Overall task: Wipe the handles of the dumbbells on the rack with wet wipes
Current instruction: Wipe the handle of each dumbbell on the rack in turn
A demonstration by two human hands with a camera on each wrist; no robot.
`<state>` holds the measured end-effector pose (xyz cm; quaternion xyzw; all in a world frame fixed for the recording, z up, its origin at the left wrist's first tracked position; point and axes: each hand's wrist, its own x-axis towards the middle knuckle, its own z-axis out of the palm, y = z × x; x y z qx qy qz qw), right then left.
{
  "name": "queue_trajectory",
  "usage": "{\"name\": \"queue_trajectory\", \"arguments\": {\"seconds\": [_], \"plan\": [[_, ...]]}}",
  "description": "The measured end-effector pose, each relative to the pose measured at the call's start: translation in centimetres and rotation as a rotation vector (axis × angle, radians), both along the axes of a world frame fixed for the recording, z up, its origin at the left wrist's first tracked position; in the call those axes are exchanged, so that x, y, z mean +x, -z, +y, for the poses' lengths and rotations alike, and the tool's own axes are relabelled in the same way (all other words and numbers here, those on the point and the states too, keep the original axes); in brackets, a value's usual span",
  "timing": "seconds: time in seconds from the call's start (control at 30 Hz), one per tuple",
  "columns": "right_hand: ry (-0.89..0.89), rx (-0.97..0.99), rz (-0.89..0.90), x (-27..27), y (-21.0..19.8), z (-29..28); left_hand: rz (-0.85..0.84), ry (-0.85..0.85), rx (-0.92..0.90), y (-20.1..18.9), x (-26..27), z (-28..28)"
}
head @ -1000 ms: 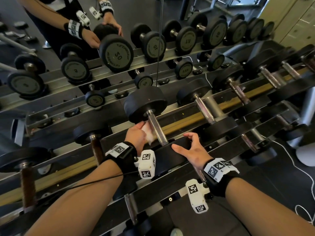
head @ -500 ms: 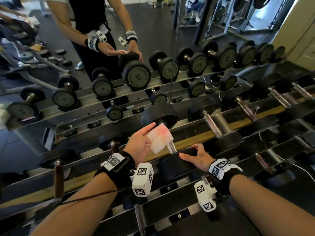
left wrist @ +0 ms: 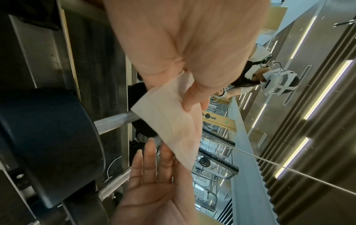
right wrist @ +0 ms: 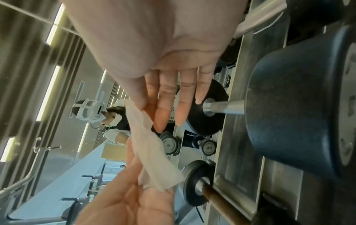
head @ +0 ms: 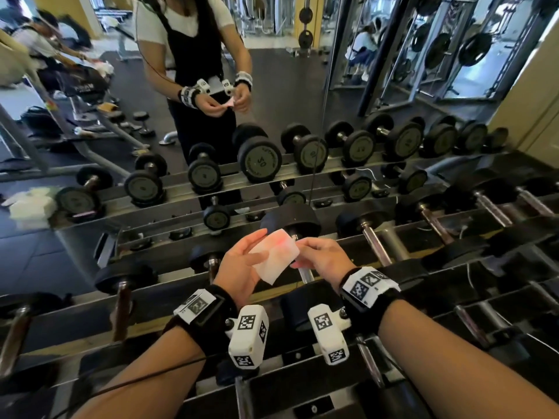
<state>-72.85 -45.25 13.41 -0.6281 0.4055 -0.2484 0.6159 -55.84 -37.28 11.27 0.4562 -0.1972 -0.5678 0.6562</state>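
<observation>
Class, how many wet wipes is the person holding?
1: the wet wipe, held between the left hand and the right hand, each pinching an edge; another could be folded inside.

free: open air above your rack | handle reachable from above | blocked: far head and near head cap its ends | mirror behind stops you

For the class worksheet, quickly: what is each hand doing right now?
Left hand: holds the wet wipe under its thumb.
Right hand: pinches an edge of the wet wipe.
</observation>
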Motion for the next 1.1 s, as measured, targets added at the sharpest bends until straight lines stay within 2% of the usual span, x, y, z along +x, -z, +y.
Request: {"name": "queue_trajectory", "arguments": {"seconds": [0.13,0.27,0.37,0.5,0.6,0.7,0.8,0.93,1.0,1.1], "plan": [[0.002,0.035,-0.001,0.4,-0.2,0.5,-0.06,-0.023,-0.005,0.0,-0.1,1.0],[-0.014,0.056,0.013,1.1,-0.2,0.8,-0.193,-0.048,0.04,-0.1,-0.6,1.6],[0.032,0.063,-0.035,1.6,-0.2,0.9,-0.355,-0.075,0.061,-0.2,-0.9,1.9],[0.102,0.031,-0.06,1.7,-0.4,1.0,-0.394,0.059,0.009,-0.6,-1.1,2.5],[0.097,-0.041,-0.064,1.8,-0.5,1.5,-0.508,0.096,-0.001,-0.7,-1.5,2.5],[0.079,-0.116,-0.055,1.8,-0.6,1.8,-0.677,-0.026,0.007,-0.8,-1.5,2.2],[0.099,-0.168,-0.019,1.7,-0.6,1.9,-0.72,-0.126,0.009,-1.0,-1.1,2.2],[0.107,-0.228,0.101,0.7,-0.6,1.5,-0.8,-0.168,0.003,-2.0,0.2,2.5],[0.073,-0.218,0.108,0.2,-0.7,1.4,-0.907,-0.131,-0.035,-2.8,0.8,2.4],[-0.027,-0.15,-0.004,0.1,-1.3,1.6,-1.03,0.03,-0.086,-4.5,1.0,2.1]]}}
